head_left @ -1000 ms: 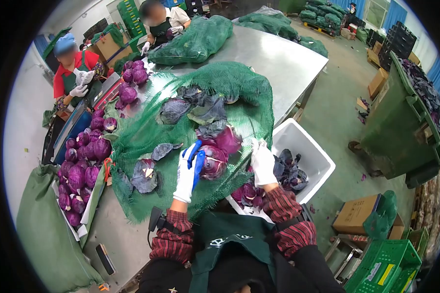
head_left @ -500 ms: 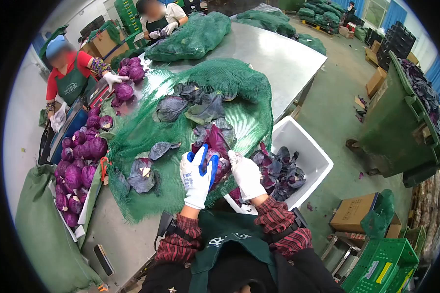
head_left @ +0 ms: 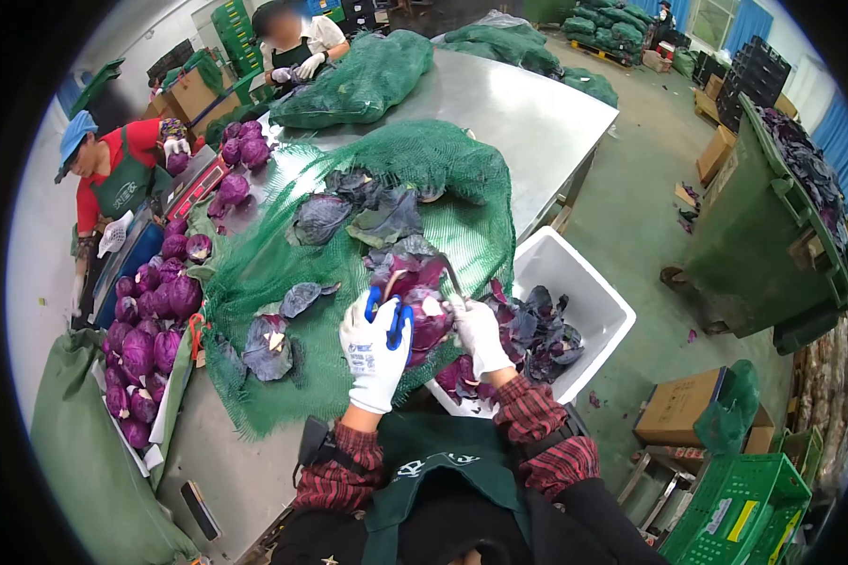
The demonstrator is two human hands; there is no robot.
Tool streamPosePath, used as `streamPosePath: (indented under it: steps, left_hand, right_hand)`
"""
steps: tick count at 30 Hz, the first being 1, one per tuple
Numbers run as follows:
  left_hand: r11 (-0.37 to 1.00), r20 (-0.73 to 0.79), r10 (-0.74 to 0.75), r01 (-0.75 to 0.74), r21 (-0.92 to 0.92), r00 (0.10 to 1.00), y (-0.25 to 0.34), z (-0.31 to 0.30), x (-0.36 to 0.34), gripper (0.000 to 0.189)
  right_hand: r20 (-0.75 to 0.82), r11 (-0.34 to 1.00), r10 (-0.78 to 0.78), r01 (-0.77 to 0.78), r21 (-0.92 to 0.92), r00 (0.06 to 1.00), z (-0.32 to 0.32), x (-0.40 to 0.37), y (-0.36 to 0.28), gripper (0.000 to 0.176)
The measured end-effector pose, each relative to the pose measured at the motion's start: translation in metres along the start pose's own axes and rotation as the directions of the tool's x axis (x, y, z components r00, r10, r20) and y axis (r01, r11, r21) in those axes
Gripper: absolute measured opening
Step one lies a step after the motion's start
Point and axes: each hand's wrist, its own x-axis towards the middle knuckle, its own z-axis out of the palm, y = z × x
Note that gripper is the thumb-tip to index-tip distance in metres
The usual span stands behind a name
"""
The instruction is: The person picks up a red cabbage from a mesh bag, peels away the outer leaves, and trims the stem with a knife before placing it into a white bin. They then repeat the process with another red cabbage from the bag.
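Observation:
A red cabbage (head_left: 431, 322) is held over the near edge of the green mesh, its pale cut stem facing me. My left hand (head_left: 377, 348), in a white glove with blue fingertips, is closed around its left side. My right hand (head_left: 481, 334), gloved in white, pinches at the right side, where a dark, narrow, curved edge like an outer cabbage leaf (head_left: 450, 271) rises from the fingers. The fingertips are partly hidden. Loose outer leaves (head_left: 386, 217) and a dark-leaved cabbage (head_left: 269, 347) lie on the green mesh bag (head_left: 358, 395).
A white foam box (head_left: 605, 339) holding purple leaves stands right of my hands. Trimmed cabbages (head_left: 151, 325) fill a container at left. A co-worker in red (head_left: 127, 174) handles a cabbage; another person (head_left: 297, 56) works at the far side. A green wheeled bin (head_left: 763, 245) stands right.
The leaf by my right hand has swung outward to the right, and the cabbage's stem shows more. The co-worker in red has leaned over and drawn a cabbage back from the pile.

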Motion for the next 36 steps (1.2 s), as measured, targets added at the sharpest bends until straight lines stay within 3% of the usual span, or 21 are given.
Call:
streamPosePath:
  steps: [3,6,8,10,12,13,14,15,16,18,20,22,24,26,27,28,30,32,33,34,36]
  left_hand:
    - [0.985,0.165,0.165,-0.155,-0.07,0.972,0.007,-0.015,0.022,0.037]
    - [0.986,0.276,0.094,-0.05,-0.161,0.957,-0.018,-0.003,0.025,0.036]
    - [0.989,0.28,0.079,-0.04,-0.145,0.957,-0.024,-0.007,0.025,0.035]
    - [0.969,0.343,0.044,0.043,-0.242,0.938,-0.051,-0.001,0.013,0.041]
    - [0.936,0.456,0.047,0.121,-0.331,0.889,-0.059,-0.016,0.012,0.052]
    - [0.936,0.464,0.043,0.127,-0.328,0.885,-0.056,-0.023,0.013,0.052]
    - [0.938,0.51,0.073,0.114,-0.326,0.857,-0.05,-0.031,0.016,0.061]
    - [0.94,0.551,0.104,0.099,-0.326,0.828,-0.047,-0.035,0.016,0.07]
    - [0.941,0.547,0.1,0.101,-0.324,0.831,-0.048,-0.033,0.015,0.07]
    - [0.942,0.553,0.133,0.069,-0.328,0.822,-0.054,-0.026,0.014,0.082]
    - [0.946,0.567,0.116,0.084,-0.314,0.815,-0.055,-0.027,0.013,0.085]
    - [0.936,0.542,0.101,0.104,-0.335,0.835,-0.055,-0.028,0.012,0.086]
    - [0.926,0.508,0.078,0.126,-0.355,0.858,-0.062,-0.022,0.009,0.079]
    - [0.906,0.489,0.049,0.167,-0.389,0.871,-0.065,-0.018,0.009,0.082]
    - [0.867,0.483,0.017,0.228,-0.443,0.876,-0.07,-0.018,0.006,0.081]
    - [0.82,0.472,-0.015,0.281,-0.499,0.882,-0.073,-0.016,0.007,0.081]
    - [0.829,0.482,-0.04,0.298,-0.473,0.875,-0.07,-0.017,0.011,0.08]
    - [0.897,0.448,-0.02,0.213,-0.386,0.894,-0.059,-0.018,0.013,0.079]
    - [0.896,0.46,-0.062,0.253,-0.365,0.885,-0.06,-0.011,0.01,0.081]
    - [0.894,0.459,-0.052,0.246,-0.373,0.887,-0.054,-0.012,0.012,0.081]
    - [0.931,0.519,-0.066,0.239,-0.274,0.852,-0.04,-0.02,0.016,0.083]
  right_hand:
    - [-0.17,0.928,-0.301,0.248,-0.277,0.938,0.022,0.005,-0.004,0.046]
    - [-0.256,0.859,-0.347,0.196,-0.473,0.902,0.028,0.002,-0.016,0.045]
    - [-0.31,0.877,-0.38,0.232,-0.421,0.872,0.023,0.034,0.026,0.046]
    - [-0.268,0.955,-0.172,0.093,-0.282,0.948,0.003,0.063,0.071,0.041]
    - [-0.413,0.889,-0.334,0.138,-0.436,0.847,-0.008,0.043,0.056,0.039]
    - [-0.356,0.919,-0.358,0.258,-0.298,0.863,-0.008,0.032,0.038,0.048]
    - [-0.294,0.866,-0.437,0.309,-0.394,0.85,-0.007,0.01,0.01,0.056]
    - [-0.06,0.875,-0.354,0.308,-0.373,0.933,-0.013,-0.021,-0.035,0.065]
    - [0.021,0.836,-0.488,0.474,-0.278,0.873,-0.005,-0.04,-0.05,0.066]
    - [0.001,0.638,-0.754,0.733,-0.235,0.656,0.032,-0.033,-0.034,0.061]
    - [0.058,0.734,-0.595,0.572,-0.367,0.802,0.045,-0.04,-0.031,0.057]
    - [0.014,0.673,-0.683,0.637,-0.375,0.73,0.049,-0.033,-0.02,0.045]
    - [-0.073,0.569,-0.816,0.775,-0.275,0.574,0.042,-0.028,-0.011,0.03]
    - [-0.119,0.784,-0.571,0.496,-0.373,0.813,0.028,-0.026,-0.004,0.013]
    - [-0.196,0.819,-0.518,0.415,-0.397,0.833,0.016,-0.015,0.014,0.012]
    - [-0.242,0.928,-0.265,0.179,-0.326,0.933,0.002,-0.004,0.032,0.017]
    - [-0.285,0.976,-0.112,0.051,-0.211,0.952,-0.018,0.018,0.081,0.034]
    - [-0.277,0.911,-0.412,0.384,-0.153,0.868,-0.02,-0.01,0.042,0.056]
    - [-0.228,0.908,-0.407,0.364,-0.209,0.885,-0.014,-0.018,0.026,0.071]
    - [-0.05,0.99,-0.053,0.046,-0.132,0.997,-0.017,-0.047,-0.027,0.075]
    - [0.054,0.977,-0.197,0.192,0.09,0.979,0.01,-0.043,-0.024,0.081]
